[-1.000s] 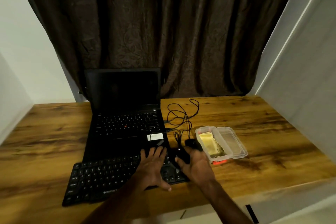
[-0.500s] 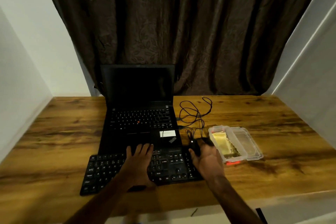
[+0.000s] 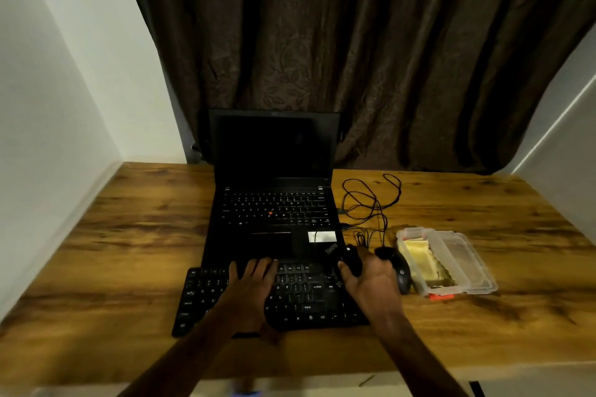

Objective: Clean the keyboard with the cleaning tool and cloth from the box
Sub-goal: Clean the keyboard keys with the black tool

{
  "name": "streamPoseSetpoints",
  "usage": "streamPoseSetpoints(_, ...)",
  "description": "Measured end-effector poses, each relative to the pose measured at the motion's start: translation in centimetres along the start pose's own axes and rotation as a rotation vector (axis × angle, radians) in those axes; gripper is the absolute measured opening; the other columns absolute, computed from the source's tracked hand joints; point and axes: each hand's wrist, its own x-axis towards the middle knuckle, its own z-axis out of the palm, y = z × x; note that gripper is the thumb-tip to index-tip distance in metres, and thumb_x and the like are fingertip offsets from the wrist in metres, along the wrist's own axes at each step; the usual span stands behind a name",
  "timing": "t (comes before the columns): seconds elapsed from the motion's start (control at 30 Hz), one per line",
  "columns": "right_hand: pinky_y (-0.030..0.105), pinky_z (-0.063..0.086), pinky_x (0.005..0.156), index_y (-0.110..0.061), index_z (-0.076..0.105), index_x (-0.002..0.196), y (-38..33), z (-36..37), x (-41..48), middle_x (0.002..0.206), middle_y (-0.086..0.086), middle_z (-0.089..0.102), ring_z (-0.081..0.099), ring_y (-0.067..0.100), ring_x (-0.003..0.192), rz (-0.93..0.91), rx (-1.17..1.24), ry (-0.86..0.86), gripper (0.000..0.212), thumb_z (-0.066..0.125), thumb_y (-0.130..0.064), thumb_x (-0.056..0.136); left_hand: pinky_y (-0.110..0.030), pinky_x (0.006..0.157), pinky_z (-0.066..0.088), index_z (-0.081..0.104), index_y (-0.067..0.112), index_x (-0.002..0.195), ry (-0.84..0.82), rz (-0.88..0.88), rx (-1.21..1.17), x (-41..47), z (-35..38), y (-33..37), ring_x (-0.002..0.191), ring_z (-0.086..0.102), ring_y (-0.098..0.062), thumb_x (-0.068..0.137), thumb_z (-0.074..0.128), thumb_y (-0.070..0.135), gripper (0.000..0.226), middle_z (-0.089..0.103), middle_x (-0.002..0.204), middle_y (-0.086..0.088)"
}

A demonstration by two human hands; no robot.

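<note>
Wood-grain table [image 3: 113, 251], white walls [image 3: 48, 106] on both sides, dark brown curtain [image 3: 354, 58] at 12 o'clock: that is the scene on my remote feed.

Going left to right, a black keyboard [image 3: 309, 296] lies along the table's near edge. Its far edge meets the front lip of an open black laptop [image 3: 274, 209], which stands at the keyboard's 12 o'clock with its screen dark. The left hand [image 3: 250, 287] lies flat on the middle of the keyboard, palm down. Its fingers are straight and close together, with the tips at the far row of keys, and it holds nothing.

At 3 o'clock from it, over the keyboard's right end, the right hand [image 3: 371, 280] has thumb and fingers curled round a small black cleaning tool [image 3: 351, 263]. The tool points toward 11 o'clock; I cannot tell from here whether it touches the keys.

Just beside that hand, at its 3 o'clock, a black mouse [image 3: 401, 274] sits on the table. A tangle of black cable [image 3: 371, 203] loops at the mouse's 12 o'clock, beside the laptop. Farthest right, just beside the mouse, a clear plastic box [image 3: 461, 255] lies open. A yellow cloth [image 3: 419, 258] lies in its left half, and an orange latch [image 3: 440, 296] shows at its near edge.
</note>
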Motion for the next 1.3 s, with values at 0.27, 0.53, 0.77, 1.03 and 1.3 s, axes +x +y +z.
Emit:
streamPoseSetpoints(0.27, 0.029, 0.058, 0.084, -0.030, 0.051, 0.128, -5.5, 3.9, -1.2, 0.104, -0.004, 0.065, 0.065, 0.012, 0.092, -0.127, 0.018, -0.122, 0.039, 0.055, -0.050, 0.095, -0.064, 0.115, -0.002, -0.017, 0.016, 0.156, -0.034, -0.037, 0.018, -2.1, 0.3, -4.5, 0.150, 0.000, -0.028, 0.035, 0.066, 0.093, 0.166, -0.004, 0.163, -0.004)
streamPoseSetpoints(0.53, 0.031, 0.060, 0.083, -0.028, 0.057, 0.129, -6.9, 4.3, -0.1, 0.108, -0.001, 0.068, 0.066, 0.013, 0.092, -0.098, 0.060, -0.091, 0.046, 0.061, -0.053, 0.091, -0.072, 0.095, 0.036, 0.022, 0.010, 0.151, 0.086, -0.083, -0.009, -4.1, 2.3, -10.6, 0.132, 0.032, -0.029, 0.020, 0.020, 0.109, 0.164, 0.038, 0.148, -0.008)
streamPoseSetpoints(0.77, 0.032, 0.058, 0.089, -0.024, 0.052, 0.134, -10.1, 5.5, -0.8, 0.110, 0.002, 0.067, 0.065, 0.015, 0.097, -0.147, 0.027, -0.144, 0.048, 0.059, -0.050, 0.094, -0.067, 0.105, 0.029, 0.009, 0.012, 0.154, 0.048, -0.088, -0.022, -4.9, 1.6, -10.4, 0.140, 0.030, -0.029, 0.034, 0.045, 0.104, 0.156, 0.023, 0.154, -0.004)
streamPoseSetpoints(1.03, 0.025, 0.055, 0.088, -0.025, 0.054, 0.135, -10.4, 5.7, -0.7, 0.117, 0.004, 0.067, 0.066, 0.016, 0.100, -0.142, 0.036, -0.121, 0.049, 0.059, -0.051, 0.093, -0.067, 0.092, 0.044, 0.027, 0.005, 0.151, 0.095, -0.133, 0.014, -5.1, 1.8, -10.7, 0.127, 0.050, -0.033, 0.032, 0.046, 0.097, 0.152, 0.044, 0.142, -0.011)
streamPoseSetpoints(1.3, 0.031, 0.058, 0.087, -0.024, 0.057, 0.130, -11.7, 6.7, -1.7, 0.106, 0.001, 0.070, 0.067, 0.016, 0.093, -0.206, 0.036, -0.118, 0.045, 0.060, -0.050, 0.093, -0.061, 0.071, 0.055, 0.036, 0.004, 0.139, 0.131, -0.133, 0.012, -5.1, 2.3, -10.9, 0.105, 0.064, -0.031, 0.028, 0.030, 0.093, 0.143, 0.059, 0.125, -0.012)
